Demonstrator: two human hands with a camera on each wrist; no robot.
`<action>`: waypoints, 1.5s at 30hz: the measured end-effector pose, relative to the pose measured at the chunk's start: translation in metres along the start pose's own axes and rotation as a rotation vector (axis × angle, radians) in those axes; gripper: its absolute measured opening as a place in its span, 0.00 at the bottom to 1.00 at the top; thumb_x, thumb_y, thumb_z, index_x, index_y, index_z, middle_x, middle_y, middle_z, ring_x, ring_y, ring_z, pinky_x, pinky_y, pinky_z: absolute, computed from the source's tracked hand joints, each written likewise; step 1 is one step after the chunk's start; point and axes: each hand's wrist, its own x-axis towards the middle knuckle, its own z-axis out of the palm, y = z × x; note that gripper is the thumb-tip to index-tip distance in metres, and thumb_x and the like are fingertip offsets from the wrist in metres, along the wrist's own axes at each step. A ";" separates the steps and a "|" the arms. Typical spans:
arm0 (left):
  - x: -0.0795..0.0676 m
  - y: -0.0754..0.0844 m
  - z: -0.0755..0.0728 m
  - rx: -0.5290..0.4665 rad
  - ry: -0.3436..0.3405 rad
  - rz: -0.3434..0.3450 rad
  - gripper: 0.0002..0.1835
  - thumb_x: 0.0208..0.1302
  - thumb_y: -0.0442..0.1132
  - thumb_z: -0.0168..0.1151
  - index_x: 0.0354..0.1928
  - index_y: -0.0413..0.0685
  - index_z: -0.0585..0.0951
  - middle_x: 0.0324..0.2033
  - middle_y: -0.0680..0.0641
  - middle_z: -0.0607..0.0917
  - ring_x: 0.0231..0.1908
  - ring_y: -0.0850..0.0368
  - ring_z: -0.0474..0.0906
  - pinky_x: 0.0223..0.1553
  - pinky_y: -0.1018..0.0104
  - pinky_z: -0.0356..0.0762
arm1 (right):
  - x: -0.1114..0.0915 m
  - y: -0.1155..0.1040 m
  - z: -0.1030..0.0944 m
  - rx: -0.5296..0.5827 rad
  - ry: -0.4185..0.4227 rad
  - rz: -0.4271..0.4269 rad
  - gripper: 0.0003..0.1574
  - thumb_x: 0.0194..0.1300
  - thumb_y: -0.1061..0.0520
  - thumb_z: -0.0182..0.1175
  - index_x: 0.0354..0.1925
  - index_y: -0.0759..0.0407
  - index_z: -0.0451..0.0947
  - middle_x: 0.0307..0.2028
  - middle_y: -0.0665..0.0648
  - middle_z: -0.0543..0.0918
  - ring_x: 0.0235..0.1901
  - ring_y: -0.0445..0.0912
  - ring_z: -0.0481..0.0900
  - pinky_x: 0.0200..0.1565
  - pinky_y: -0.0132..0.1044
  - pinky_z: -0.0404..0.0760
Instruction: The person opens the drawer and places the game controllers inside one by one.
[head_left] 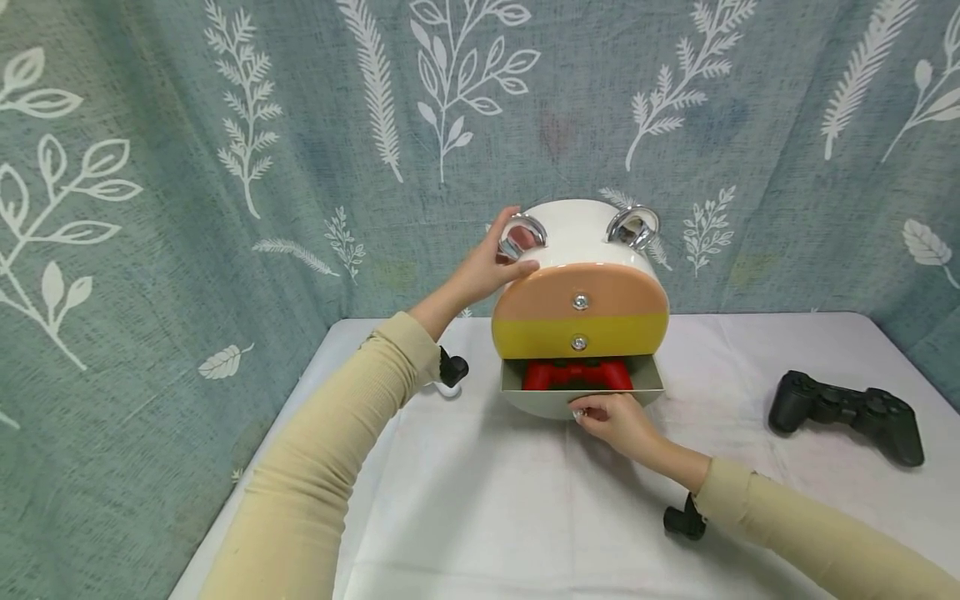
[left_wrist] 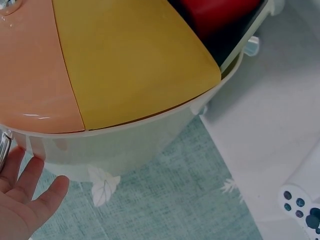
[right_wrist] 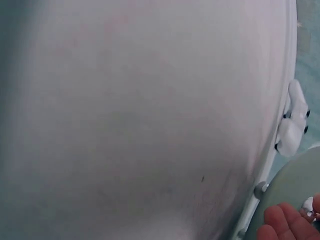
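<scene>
A rounded white cabinet (head_left: 570, 229) stands upright on the table, with two chrome rings on top. Its orange drawer (head_left: 536, 293) and yellow drawer (head_left: 528, 337) are closed, while the pale green bottom drawer (head_left: 536, 402) is pulled out. Inside that drawer lies a red game controller (head_left: 577, 373), partly hidden by the drawer above. My right hand (head_left: 621, 427) pinches the bottom drawer's small knob (head_left: 577, 413). At the cabinet's upper left, my left hand (head_left: 486, 265) rests with spread fingers beside the left chrome ring (head_left: 522, 237); its fingertips touch the white side in the left wrist view.
To the right lies a black game controller (head_left: 847, 417). A white game controller (left_wrist: 301, 205) is on the table left of the cabinet, mostly hidden behind my left wrist in the head view. Behind the white-covered table (head_left: 465, 517) hangs a green leaf-patterned curtain (head_left: 555, 108).
</scene>
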 end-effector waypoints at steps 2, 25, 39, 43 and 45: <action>0.000 0.000 0.000 0.000 0.001 -0.001 0.45 0.58 0.53 0.61 0.70 0.71 0.43 0.62 0.43 0.65 0.51 0.48 0.73 0.49 0.53 0.72 | 0.003 0.002 0.000 0.001 -0.003 0.013 0.09 0.57 0.65 0.61 0.38 0.60 0.83 0.32 0.54 0.85 0.29 0.41 0.81 0.32 0.28 0.78; 0.001 -0.001 0.003 -0.004 0.013 0.004 0.45 0.57 0.54 0.61 0.69 0.73 0.43 0.61 0.44 0.67 0.48 0.51 0.75 0.48 0.55 0.73 | 0.036 0.020 -0.003 -0.040 0.035 0.075 0.11 0.62 0.63 0.57 0.43 0.61 0.82 0.29 0.58 0.83 0.18 0.38 0.66 0.22 0.30 0.67; -0.001 -0.002 0.002 -0.006 0.015 0.012 0.46 0.57 0.53 0.62 0.70 0.69 0.43 0.59 0.42 0.69 0.48 0.50 0.75 0.48 0.55 0.73 | 0.043 0.021 -0.006 -0.049 -0.008 0.049 0.11 0.61 0.64 0.57 0.42 0.63 0.82 0.32 0.58 0.84 0.22 0.40 0.71 0.26 0.32 0.71; -0.001 -0.001 0.001 -0.001 0.017 0.010 0.45 0.57 0.53 0.62 0.70 0.70 0.44 0.58 0.43 0.70 0.48 0.50 0.75 0.47 0.55 0.73 | 0.044 0.021 -0.007 -0.046 -0.028 0.064 0.11 0.60 0.64 0.58 0.42 0.62 0.82 0.34 0.58 0.84 0.24 0.40 0.73 0.28 0.33 0.73; -0.001 -0.002 0.001 0.003 0.017 0.009 0.45 0.57 0.54 0.62 0.70 0.71 0.44 0.58 0.43 0.69 0.49 0.50 0.75 0.48 0.54 0.73 | 0.044 0.020 -0.008 -0.047 -0.031 0.071 0.11 0.61 0.64 0.58 0.42 0.62 0.82 0.34 0.58 0.84 0.25 0.40 0.74 0.29 0.33 0.73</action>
